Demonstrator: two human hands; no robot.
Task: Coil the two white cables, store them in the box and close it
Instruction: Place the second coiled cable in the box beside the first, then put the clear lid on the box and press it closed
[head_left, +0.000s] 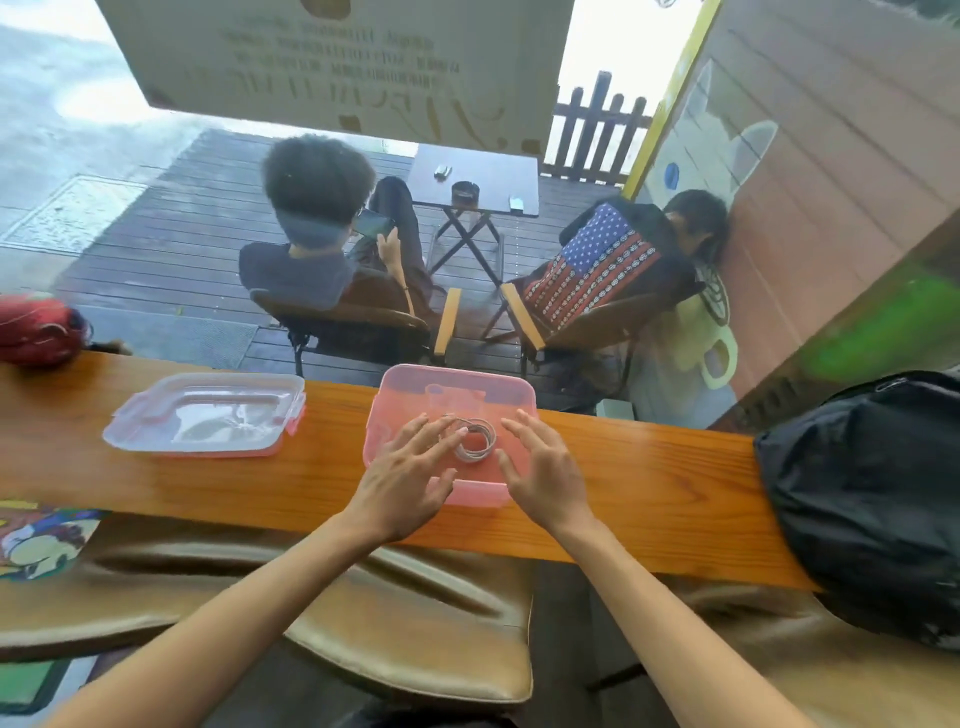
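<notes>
Cables (475, 441), coiled and white, are lying inside the pink box (395, 395) on the wooden surface (649, 483); light and springy, they are probably best pinched across the loops. Left hand (402, 480) and right hand (545, 475) are hovering over the box with fingers spread, gripping nothing, while the clear lid (208, 415) is sitting left of the box.

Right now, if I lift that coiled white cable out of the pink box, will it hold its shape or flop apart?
The coiled white cable looks thin and loosely looped with no visible tie, so it would probably sag and spring open. It seems light, likely an easy lift. Lying loose in the pink box, it may slide if nudged.
</notes>
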